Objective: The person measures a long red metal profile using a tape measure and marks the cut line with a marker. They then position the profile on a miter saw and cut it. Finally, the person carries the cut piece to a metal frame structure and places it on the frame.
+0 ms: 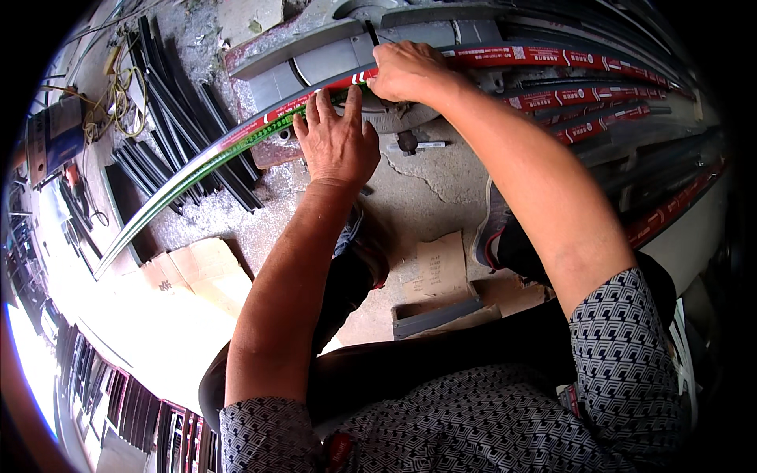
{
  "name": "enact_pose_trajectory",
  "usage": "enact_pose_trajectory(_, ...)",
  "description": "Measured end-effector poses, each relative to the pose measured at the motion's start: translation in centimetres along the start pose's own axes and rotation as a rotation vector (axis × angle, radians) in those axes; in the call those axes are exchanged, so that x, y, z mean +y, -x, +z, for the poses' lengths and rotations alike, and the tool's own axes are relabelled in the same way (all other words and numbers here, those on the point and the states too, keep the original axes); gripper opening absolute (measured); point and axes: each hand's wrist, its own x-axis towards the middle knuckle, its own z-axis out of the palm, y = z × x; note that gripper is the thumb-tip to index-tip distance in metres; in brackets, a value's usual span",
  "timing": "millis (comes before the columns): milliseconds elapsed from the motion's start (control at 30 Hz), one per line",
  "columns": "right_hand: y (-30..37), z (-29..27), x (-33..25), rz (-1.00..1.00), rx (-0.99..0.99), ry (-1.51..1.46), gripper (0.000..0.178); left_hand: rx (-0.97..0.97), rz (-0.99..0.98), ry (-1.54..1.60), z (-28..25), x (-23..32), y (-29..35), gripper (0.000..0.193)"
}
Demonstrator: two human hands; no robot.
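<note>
Both hands [339, 148] touch a long red-and-green strip [272, 118].

room between forearms [288, 260] above floor [426, 189]; long strip [489, 57] bars far side

Many long, thin black strips [158, 91] lie in a messy pile on the grey floor [430, 185]. Beside them is a tangled yellow cord [117, 93]. A flat brown cardboard piece [197, 272] lies near the pile. A brown card with pen marks [438, 270] sits by a straight grey bar [436, 317].
</note>
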Motion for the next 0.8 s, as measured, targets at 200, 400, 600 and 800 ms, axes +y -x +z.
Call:
enact_pose_trajectory(200,0.2,-0.2,0.0,-0.029,-0.012,0.010,0.035,-0.020,-0.150,-0.004,1.0,2.2,0.6,0.075)
enact_pose_trajectory(400,0.4,-0.5,-0.2,-0.022,-0.050,0.014,0.039,-0.014,-0.198,0.092,1.6,3.1,0.8,0.075)
enact_pose_trajectory(600,-0.2,0.3,0.3,0.003,-0.036,0.020,0.054,-0.022,-0.195,0.115,1.8,3.0,0.9,0.077)
enact_pose_trajectory(800,0.0,0.6,0.2,0.002,0.010,0.021,0.057,-0.054,-0.202,0.111,2.1,3.0,1.0,0.078)
